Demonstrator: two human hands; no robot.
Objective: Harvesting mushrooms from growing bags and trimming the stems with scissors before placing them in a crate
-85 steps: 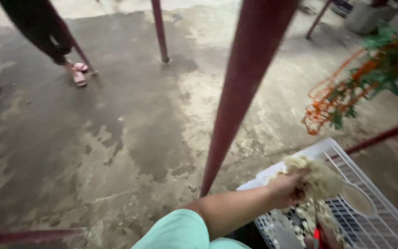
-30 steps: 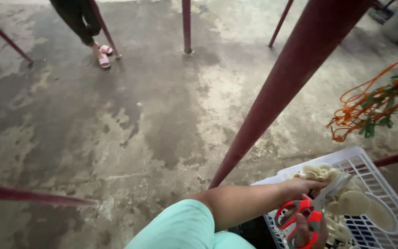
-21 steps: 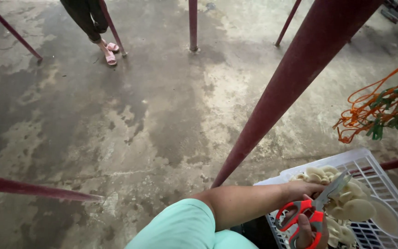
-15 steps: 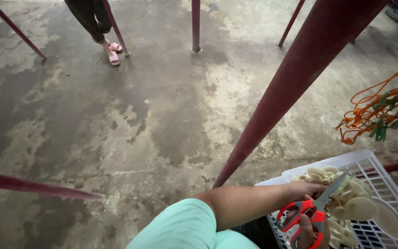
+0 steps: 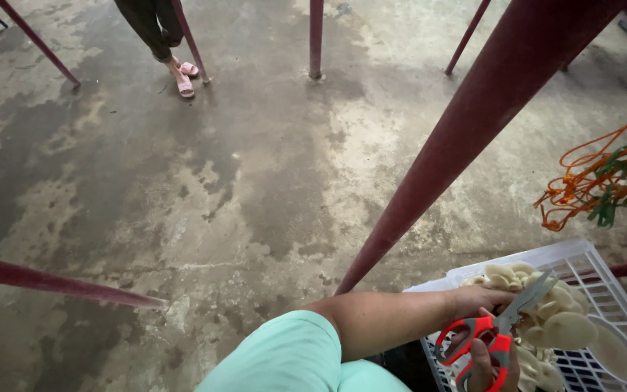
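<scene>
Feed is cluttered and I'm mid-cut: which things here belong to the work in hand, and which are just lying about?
In use:
left hand on the mushroom cluster
right hand gripping the red-handled scissors
white crate under the mushrooms

Lying about:
orange and green netting
dark red poles
another person's feet in pink sandals

My left hand (image 5: pixel 482 297) grips a cluster of pale mushrooms (image 5: pixel 546 316) over a white plastic crate (image 5: pixel 618 290). My right hand (image 5: pixel 489 366) holds orange-handled scissors (image 5: pixel 498 330), blades against the cluster. A dark red pole (image 5: pixel 473 145) slants across stained concrete floor (image 5: pixel 219 189).
</scene>
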